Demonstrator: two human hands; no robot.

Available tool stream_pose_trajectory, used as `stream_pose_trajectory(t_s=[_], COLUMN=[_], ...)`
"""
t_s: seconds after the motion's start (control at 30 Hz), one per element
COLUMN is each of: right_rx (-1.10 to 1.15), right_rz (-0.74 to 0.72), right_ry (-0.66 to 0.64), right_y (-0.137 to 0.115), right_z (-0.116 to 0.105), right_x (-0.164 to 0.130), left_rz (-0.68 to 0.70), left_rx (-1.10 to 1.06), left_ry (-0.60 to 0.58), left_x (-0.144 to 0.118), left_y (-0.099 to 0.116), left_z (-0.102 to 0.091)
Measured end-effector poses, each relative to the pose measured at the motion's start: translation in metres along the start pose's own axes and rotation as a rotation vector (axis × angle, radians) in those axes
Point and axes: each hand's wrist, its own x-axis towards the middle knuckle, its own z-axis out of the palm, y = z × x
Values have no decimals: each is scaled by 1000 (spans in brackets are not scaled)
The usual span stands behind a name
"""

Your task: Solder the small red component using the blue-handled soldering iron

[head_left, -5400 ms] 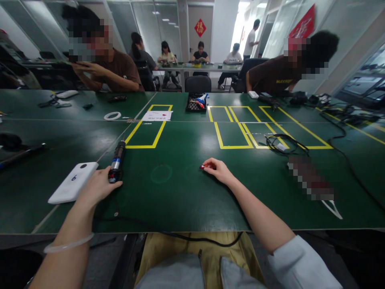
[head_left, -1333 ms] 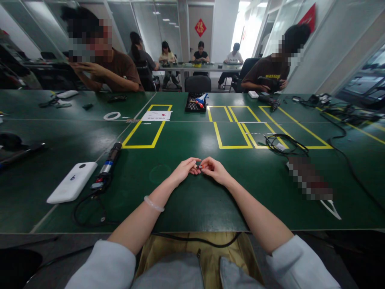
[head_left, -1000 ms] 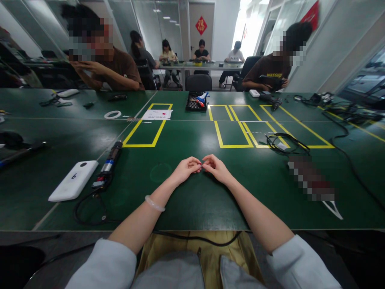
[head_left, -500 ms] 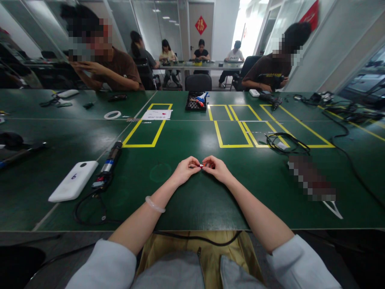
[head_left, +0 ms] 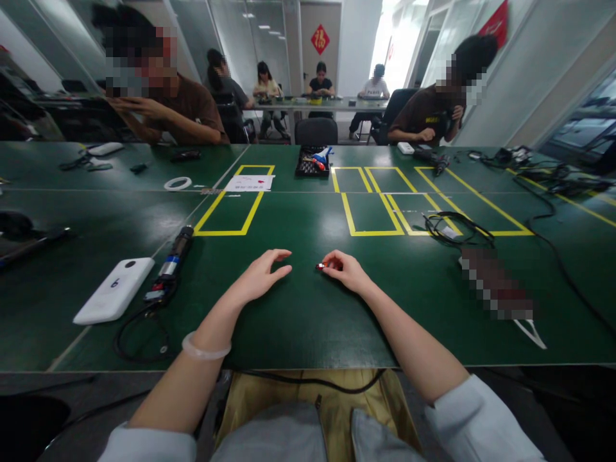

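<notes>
A small red and white piece [head_left: 320,265] pokes out from the fingertips of my right hand [head_left: 347,269], which pinches it just above the green table [head_left: 308,321]. What kind of piece it is I cannot make out; most of it is hidden by the fingers. To the left, apart from it, my left hand [head_left: 267,273] is empty, with thumb and fingers spread. A pale bracelet [head_left: 206,348] circles the left wrist.
Left lie a white case marked 6 [head_left: 114,290] and a dark cylindrical device [head_left: 171,263] with a cable. On the right are a coiled black cable [head_left: 457,230] and a blurred-out flat thing [head_left: 498,282]. A black tray [head_left: 312,168] holds tools. Several people sit beyond.
My left hand has let go of the small red and white piece and moved left, its fingers opening. My right hand keeps the piece in nearly the same place.
</notes>
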Motion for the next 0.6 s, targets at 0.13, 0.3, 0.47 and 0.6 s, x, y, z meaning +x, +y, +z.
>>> stream_pose_trajectory(t_s=[0.13, 0.3, 0.47, 0.6], right_rx=[1, -6, -6, -13], right_rz=[8, 12, 10, 8], right_ry=[-7, -5, -3, -2], right_y=[-1, -2, 0, 1], right_z=[0, 0, 0, 0], right_x=[0, 0, 0, -1], left_rz=[-92, -384, -673, -777], left_rx=[414, 861, 934, 929], left_ry=[180, 417, 339, 240], left_x=[-33, -75, -102, -105], left_y=[-40, -90, -117, -129], left_z=[-37, -77, -100, -110])
